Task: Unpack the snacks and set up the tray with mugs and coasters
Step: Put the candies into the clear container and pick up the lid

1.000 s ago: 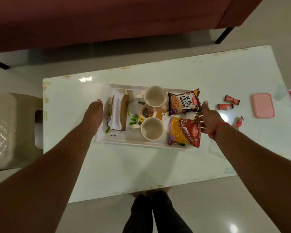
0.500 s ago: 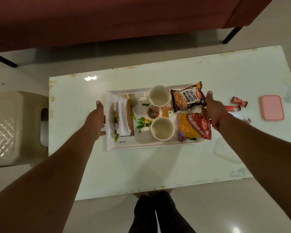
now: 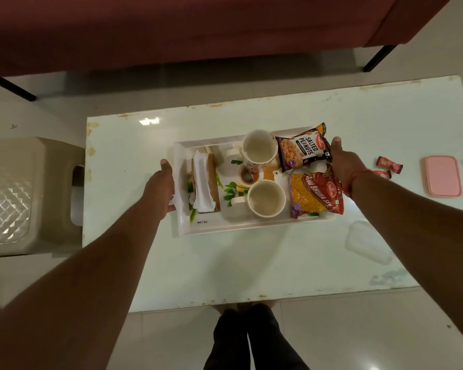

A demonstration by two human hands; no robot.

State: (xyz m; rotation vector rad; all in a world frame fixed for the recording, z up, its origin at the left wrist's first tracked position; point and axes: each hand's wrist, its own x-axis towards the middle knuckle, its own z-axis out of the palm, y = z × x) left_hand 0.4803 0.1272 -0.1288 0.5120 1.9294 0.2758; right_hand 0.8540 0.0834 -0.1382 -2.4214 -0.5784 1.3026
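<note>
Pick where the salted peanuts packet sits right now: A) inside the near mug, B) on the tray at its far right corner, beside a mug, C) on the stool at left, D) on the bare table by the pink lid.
B: the salted peanuts packet lies on the tray at its far right end, just right of the far mug, with the right hand at that edge.

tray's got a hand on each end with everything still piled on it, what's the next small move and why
Probably let go of the tray and lift off the peanut packet with the right hand: both packets still crowd the mugs.
</note>
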